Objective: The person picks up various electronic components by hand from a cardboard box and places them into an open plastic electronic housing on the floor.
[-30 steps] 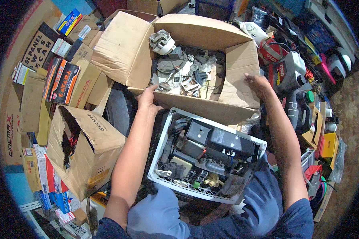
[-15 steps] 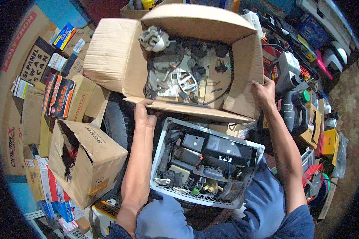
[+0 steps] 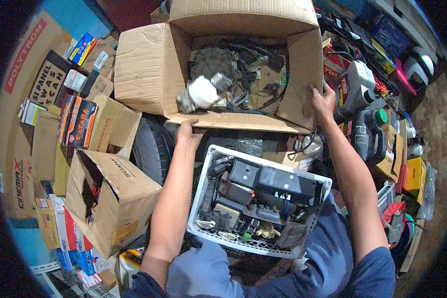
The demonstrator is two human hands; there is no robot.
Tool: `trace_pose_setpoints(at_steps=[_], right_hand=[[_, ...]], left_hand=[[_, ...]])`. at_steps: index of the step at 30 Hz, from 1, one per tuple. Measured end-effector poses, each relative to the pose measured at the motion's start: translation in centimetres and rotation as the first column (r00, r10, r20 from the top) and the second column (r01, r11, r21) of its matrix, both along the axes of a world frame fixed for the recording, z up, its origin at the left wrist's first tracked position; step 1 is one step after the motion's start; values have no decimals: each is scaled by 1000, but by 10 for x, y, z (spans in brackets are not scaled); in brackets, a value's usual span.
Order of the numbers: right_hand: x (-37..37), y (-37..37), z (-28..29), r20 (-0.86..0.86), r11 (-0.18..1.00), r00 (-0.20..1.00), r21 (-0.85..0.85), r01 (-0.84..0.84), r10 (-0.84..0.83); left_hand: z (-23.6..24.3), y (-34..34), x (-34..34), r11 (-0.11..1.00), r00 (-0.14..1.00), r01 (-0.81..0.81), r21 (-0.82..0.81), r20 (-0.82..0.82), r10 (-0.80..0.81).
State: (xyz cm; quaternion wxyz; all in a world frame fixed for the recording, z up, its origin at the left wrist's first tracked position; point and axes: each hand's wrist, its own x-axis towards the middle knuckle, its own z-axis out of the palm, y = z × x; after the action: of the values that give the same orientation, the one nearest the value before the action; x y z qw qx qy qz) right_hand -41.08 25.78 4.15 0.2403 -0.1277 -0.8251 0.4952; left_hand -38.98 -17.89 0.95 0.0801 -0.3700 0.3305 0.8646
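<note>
Both my hands hold an open cardboard box [image 3: 303, 67] of loose parts, just beyond a white plastic crate [image 3: 233, 242].
My left hand [image 3: 186, 136] presses its fingers over the near rim, though I cannot tell how its underside grips; my right hand [image 3: 324, 103] pinches the right wall's edge. Inside the box, a blurred white-and-grey part [image 3: 203, 93] lies at the near left, dark pieces behind it. Left of the crate I see a tyre [image 3: 151, 149] and a torn carton [image 3: 121, 208]; at right, a green-capped black jug [image 3: 366, 135].
</note>
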Motion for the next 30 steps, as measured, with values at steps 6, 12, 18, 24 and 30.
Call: trace_pose_setpoints(at_steps=[6, 12, 18, 24, 30], right_hand=[[32, -19, -1, -137, 997, 991, -74, -20, 10], [46, -9, 10, -219, 999, 976, -43, 5, -15], [31, 17, 16, -229, 999, 973, -40, -32, 22], [11, 9, -19, -218, 997, 975, 57, 45, -31], [21, -23, 15, -132, 987, 991, 153, 54, -33]], left_hand=[[-33, -16, 8, 1000, 993, 4, -20, -118, -6], [-31, -8, 12, 1000, 983, -4, 1, -186, 5], [-36, 5, 10, 997, 983, 36, 61, -181, -25], [-58, 5, -3, 994, 979, 88, -63, -181, -98], [-16, 19, 9, 837, 995, -70, -542, -103, 17]])
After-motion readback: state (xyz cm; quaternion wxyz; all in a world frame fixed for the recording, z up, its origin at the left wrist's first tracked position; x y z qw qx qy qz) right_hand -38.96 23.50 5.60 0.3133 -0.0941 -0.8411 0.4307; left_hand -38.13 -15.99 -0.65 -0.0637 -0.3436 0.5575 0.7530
